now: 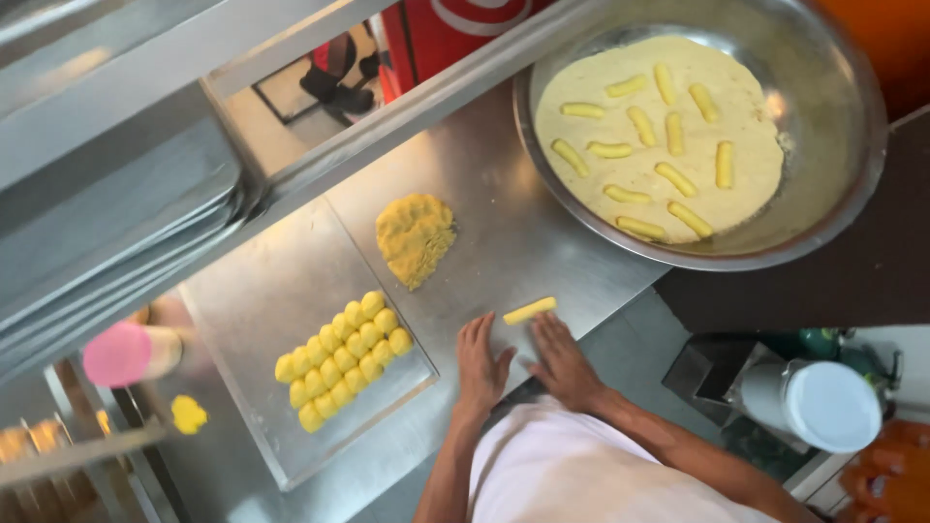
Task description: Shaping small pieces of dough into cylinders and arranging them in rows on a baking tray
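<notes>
Resting flat and open on the steel counter point(542, 242), holding nothing, left hand point(481, 363) and right hand point(562, 360) lie side by side, palms down; the yellow dough stick point(530, 310) sits just beyond the right fingertips, apart from them or barely touching. Flat palms suit rolling, judged from the stick's even shape. Further out: dough lump point(415, 237); outward of the left hand, tray point(281, 291) of packed dough pieces point(344, 358); beyond the right, floured bowl point(823, 116) of sticks.
</notes>
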